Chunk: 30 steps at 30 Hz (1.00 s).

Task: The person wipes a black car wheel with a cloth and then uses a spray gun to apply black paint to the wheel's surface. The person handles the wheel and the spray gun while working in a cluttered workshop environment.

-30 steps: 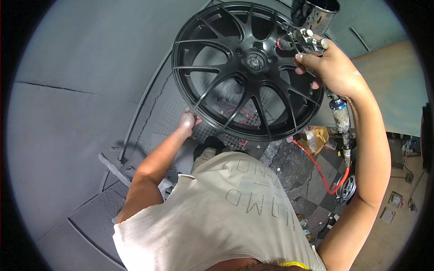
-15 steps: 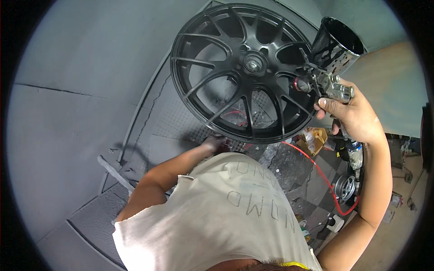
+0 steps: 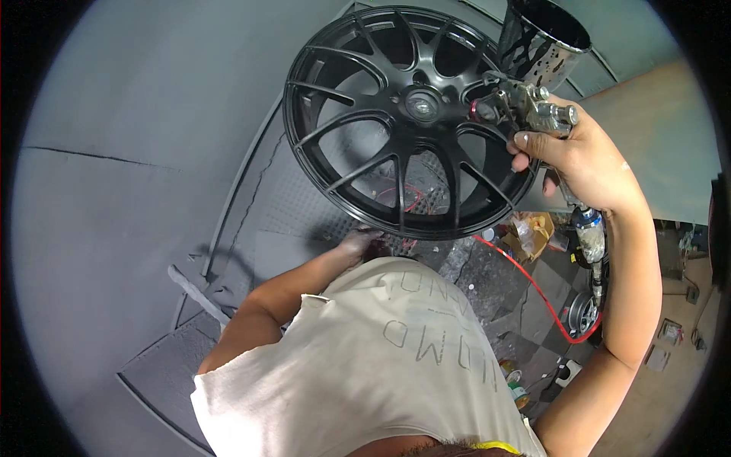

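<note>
A black multi-spoke car wheel (image 3: 392, 126) faces up in front of me, with a round cap at its hub. My right hand (image 3: 582, 156) is wrapped around a metal spray gun (image 3: 525, 103), held over the wheel's right side. The gun's red-ringed nozzle points left toward the hub. A paint-streaked cup (image 3: 537, 61) with dark insides sits on the gun, beyond my hand. My left hand (image 3: 359, 242), smudged grey, is low at the wheel's near edge. Its fingers look curled, but what they hold is hidden by the rim.
A red hose (image 3: 533, 282) runs across the checkered floor on the right. Near it are a cardboard box (image 3: 533, 236) with plastic in it and a smaller silver wheel (image 3: 582, 312). A grey wall (image 3: 137, 91) rises on the left, beside a grey-coated bar (image 3: 196, 293).
My right hand has moved the spray gun and its cup left and slightly up, nearer the hub. The wheel's spokes appear turned a little clockwise. My left hand stays at about the same place.
</note>
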Tool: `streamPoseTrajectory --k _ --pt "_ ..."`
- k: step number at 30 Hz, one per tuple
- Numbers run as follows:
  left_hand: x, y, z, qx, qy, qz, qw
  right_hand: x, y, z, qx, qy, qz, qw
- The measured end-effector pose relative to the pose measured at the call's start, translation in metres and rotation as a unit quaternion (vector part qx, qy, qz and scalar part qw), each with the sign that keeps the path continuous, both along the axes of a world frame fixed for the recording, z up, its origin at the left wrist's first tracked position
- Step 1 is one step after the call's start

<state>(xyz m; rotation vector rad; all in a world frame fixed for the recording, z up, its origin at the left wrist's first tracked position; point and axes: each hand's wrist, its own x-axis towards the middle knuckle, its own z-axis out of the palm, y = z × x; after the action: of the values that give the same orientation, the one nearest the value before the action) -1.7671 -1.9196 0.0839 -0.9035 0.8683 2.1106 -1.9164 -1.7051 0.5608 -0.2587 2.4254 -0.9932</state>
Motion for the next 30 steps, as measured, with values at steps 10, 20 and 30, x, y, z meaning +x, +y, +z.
streamPoseTrajectory --k 10,20,30 --pt "0.006 -0.017 -0.010 -0.053 0.039 -0.019 0.998 -0.024 -0.013 -0.010 -0.036 0.058 -0.022 0.997" --pt "-0.003 -0.041 -0.008 -0.119 0.060 0.025 0.991 -0.028 0.003 -0.023 -0.019 0.033 -0.055 0.998" --pt "-0.065 -0.097 -0.002 -0.259 0.059 0.131 0.955 -0.018 -0.013 -0.013 -0.009 -0.012 0.000 1.000"
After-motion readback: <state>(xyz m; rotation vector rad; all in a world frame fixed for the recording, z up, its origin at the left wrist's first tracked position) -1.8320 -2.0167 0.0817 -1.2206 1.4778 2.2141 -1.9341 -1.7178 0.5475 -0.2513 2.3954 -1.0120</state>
